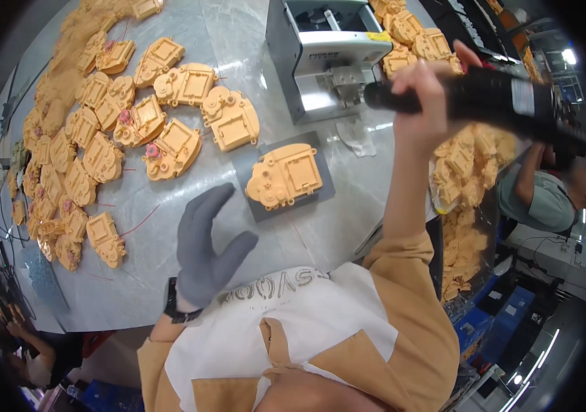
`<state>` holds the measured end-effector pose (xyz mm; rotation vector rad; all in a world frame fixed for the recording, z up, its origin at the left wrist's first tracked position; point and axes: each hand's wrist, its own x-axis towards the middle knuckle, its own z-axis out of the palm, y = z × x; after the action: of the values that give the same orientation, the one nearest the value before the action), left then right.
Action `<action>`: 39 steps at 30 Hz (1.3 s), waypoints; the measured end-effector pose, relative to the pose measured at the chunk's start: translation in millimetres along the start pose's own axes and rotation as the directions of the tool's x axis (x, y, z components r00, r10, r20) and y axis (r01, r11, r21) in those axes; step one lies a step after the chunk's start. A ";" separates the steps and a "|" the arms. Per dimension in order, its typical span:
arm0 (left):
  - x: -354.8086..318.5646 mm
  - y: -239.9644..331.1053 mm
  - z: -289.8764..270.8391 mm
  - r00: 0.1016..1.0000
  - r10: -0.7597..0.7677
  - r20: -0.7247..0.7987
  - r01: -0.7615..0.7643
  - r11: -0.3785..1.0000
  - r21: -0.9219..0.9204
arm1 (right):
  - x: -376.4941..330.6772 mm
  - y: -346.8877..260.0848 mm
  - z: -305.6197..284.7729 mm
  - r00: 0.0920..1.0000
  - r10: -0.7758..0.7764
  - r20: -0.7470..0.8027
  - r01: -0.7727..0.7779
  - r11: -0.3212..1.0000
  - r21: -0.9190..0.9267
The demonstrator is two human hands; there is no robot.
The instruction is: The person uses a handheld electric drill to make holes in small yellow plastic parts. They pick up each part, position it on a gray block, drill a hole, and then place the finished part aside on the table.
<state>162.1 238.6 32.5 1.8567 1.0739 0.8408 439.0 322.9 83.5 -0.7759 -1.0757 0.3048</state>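
Observation:
My left hand (pixel 207 250), in a grey glove, is over the near side of the table. Its fingers and thumb are spread, with nothing between them. Just to its right, an orange plastic housing (pixel 286 175) lies on a dark square pad (pixel 263 214). My bare right hand (pixel 422 96) is wrapped round a thick black electric screwdriver (pixel 488 96), held nearly level. The tool's narrower end points left, at the metal outlet of a grey screw feeder (pixel 294 82); whether it touches I cannot tell. Motion blurs the tool's rear.
Many more orange housings (pixel 186 84) spread over the metal table's left side, some with red wires. Others are heaped behind the feeder and in a bag (pixel 468 161) at the right. A clear plastic scrap (pixel 356 137) lies by the feeder. Another person (pixel 543 196) is at far right.

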 end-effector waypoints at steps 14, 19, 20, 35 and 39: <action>31.4 -33.8 54.2 0.987 0.163 -0.006 -0.156 0.954 0.254 | -28.8 -20.6 7.2 0.987 0.123 0.108 -0.123 0.992 -0.001; 21.0 -45.1 60.3 0.992 0.081 -0.093 -0.056 0.968 0.245 | -51.7 -45.8 23.2 0.930 0.217 0.298 -0.316 0.885 0.343; 16.0 -48.9 64.3 0.991 0.055 -0.126 -0.021 0.967 0.252 | -56.7 -47.7 28.8 0.914 0.242 0.326 -0.346 0.884 0.314; 12.6 -48.0 61.8 0.962 0.170 -0.214 -0.127 0.971 0.203 | -66.7 -25.5 72.3 0.782 0.460 0.421 -0.515 0.857 0.020; 12.9 -49.7 57.8 0.977 0.140 -0.162 -0.111 0.978 0.175 | -67.0 -21.4 73.4 0.775 0.465 0.429 -0.507 0.862 -0.017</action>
<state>198.2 247.2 -35.4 2.0362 1.1730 1.0301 340.7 299.9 71.7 -0.9180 -1.2364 1.0057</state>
